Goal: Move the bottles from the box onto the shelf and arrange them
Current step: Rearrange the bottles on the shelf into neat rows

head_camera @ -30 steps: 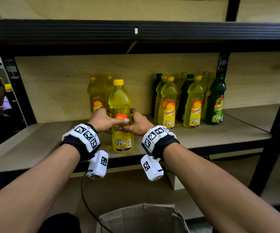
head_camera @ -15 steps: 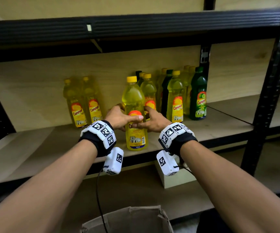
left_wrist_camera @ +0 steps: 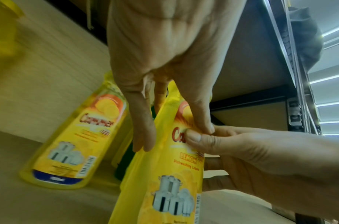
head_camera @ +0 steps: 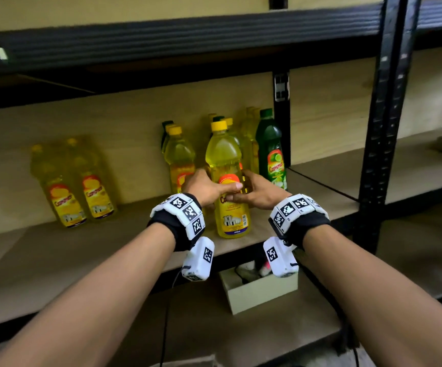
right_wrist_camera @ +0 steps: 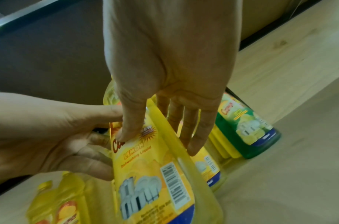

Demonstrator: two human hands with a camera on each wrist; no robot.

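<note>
A yellow dish-liquid bottle point(head_camera: 225, 165) with a yellow cap stands upright near the front of the wooden shelf point(head_camera: 55, 255). Whether its base touches the board I cannot tell. My left hand point(head_camera: 211, 186) grips its left side and my right hand point(head_camera: 254, 192) its right side, thumbs meeting on the label. The left wrist view shows my left hand point(left_wrist_camera: 176, 133) around the bottle point(left_wrist_camera: 170, 189). The right wrist view shows my right hand point(right_wrist_camera: 159, 141) on the same bottle point(right_wrist_camera: 155, 174). Behind it stands a group of several yellow bottles point(head_camera: 178, 160) with a green bottle point(head_camera: 271, 154) at the right end.
Two more yellow bottles point(head_camera: 82, 186) stand apart at the left, against the back panel. A black upright post point(head_camera: 381, 128) rises at the right, and the upper shelf beam point(head_camera: 188, 35) runs overhead. A small open box point(head_camera: 259, 295) sits on the lower shelf.
Both hands have carried the yellow bottle to the right along the shelf, from near the left pair to in front of the group by the green bottle. My view has swung right with it.
</note>
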